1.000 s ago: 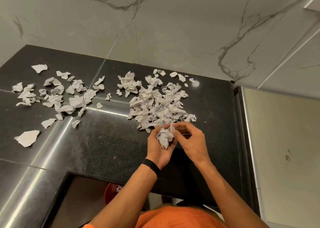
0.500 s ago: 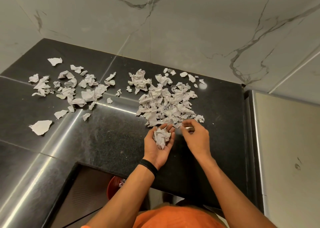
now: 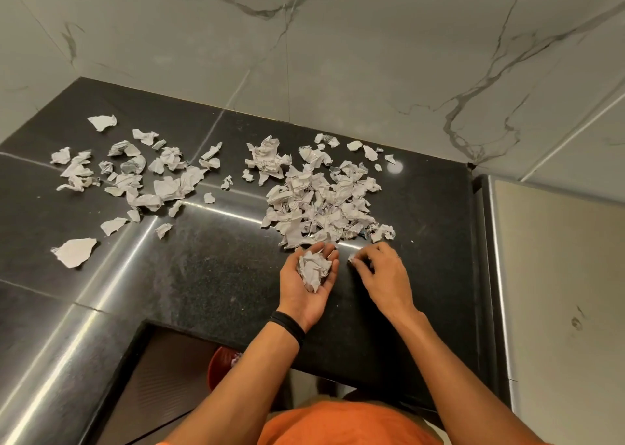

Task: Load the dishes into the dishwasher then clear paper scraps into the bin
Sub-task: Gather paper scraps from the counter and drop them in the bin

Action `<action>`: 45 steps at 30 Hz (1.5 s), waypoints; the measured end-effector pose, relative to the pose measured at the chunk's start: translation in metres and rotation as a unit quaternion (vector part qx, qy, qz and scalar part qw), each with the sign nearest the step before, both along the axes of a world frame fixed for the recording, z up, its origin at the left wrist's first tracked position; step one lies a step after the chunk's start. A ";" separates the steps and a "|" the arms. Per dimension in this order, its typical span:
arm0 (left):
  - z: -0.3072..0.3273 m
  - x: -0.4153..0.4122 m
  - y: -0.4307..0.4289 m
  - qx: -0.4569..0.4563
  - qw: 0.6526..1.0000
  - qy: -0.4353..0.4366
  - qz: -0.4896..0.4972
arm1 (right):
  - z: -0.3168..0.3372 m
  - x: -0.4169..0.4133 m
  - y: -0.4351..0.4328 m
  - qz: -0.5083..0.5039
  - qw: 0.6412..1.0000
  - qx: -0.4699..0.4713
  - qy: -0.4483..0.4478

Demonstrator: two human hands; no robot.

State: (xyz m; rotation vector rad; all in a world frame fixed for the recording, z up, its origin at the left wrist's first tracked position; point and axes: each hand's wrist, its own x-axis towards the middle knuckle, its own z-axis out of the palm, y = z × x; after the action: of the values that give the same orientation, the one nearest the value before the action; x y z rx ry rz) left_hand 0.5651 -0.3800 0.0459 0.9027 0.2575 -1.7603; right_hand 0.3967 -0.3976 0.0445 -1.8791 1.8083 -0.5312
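White crumpled paper scraps lie on the black countertop (image 3: 209,275). A dense heap of scraps (image 3: 321,201) sits at centre, just beyond my hands. A looser scatter of scraps (image 3: 135,180) spreads to the left. My left hand (image 3: 306,282) is palm up and cupped around a wad of crumpled scraps (image 3: 313,268). My right hand (image 3: 378,272) rests palm down on the counter to its right, fingertips pinched on a small scrap (image 3: 352,258). A red bin (image 3: 220,367) shows partly below the counter edge.
A marble-patterned wall (image 3: 338,55) backs the counter. To the right stands a steel appliance top (image 3: 558,292). Below the counter's front left there is a dark recess (image 3: 162,377). My orange shirt (image 3: 338,424) fills the bottom edge.
My hands have come apart. The left one opened palm up with the wad, and the right one moved right and down onto the counter to a small scrap.
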 end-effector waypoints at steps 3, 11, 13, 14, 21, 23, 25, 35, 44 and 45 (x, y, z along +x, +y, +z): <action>-0.001 -0.012 -0.004 -0.003 1.000 0.002 -0.013 | 0.022 0.002 0.014 -0.049 0.989 -0.004 -0.137; 0.003 -0.045 -0.014 -0.011 0.998 0.050 -0.040 | 0.035 -0.003 0.019 -0.045 0.975 -0.023 -0.218; 0.004 -0.047 -0.014 0.000 0.998 0.060 -0.028 | 0.030 -0.020 0.009 -0.091 0.974 -0.031 -0.206; 0.004 -0.047 -0.014 0.004 0.998 0.059 -0.024 | 0.025 -0.029 0.003 -0.106 0.977 -0.029 -0.183; 0.002 -0.050 -0.010 0.011 1.000 0.027 -0.010 | -0.006 -0.048 -0.045 -0.003 0.998 -0.042 0.038; 0.002 -0.051 -0.011 0.010 1.000 0.016 -0.005 | -0.012 -0.043 -0.050 0.038 0.993 -0.068 0.090; 0.001 -0.053 -0.011 0.006 1.000 0.012 0.002 | -0.016 -0.041 -0.050 0.049 0.987 -0.095 0.118; -0.002 -0.080 -0.021 -0.008 1.000 0.005 0.010 | -0.003 -0.058 -0.006 0.015 0.979 -0.191 -0.063; -0.004 -0.098 -0.025 -0.008 0.998 0.045 0.032 | 0.011 -0.064 0.006 0.051 0.970 -0.167 -0.171; -0.005 -0.097 -0.023 -0.005 0.998 0.049 0.045 | 0.008 -0.070 -0.004 0.009 0.972 -0.151 -0.177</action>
State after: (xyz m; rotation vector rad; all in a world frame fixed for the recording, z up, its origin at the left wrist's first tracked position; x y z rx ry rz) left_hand 0.4685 -0.4034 0.0414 0.7867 0.3468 -1.7232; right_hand 0.3272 -0.4016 0.0522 -1.8390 1.5398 -1.1122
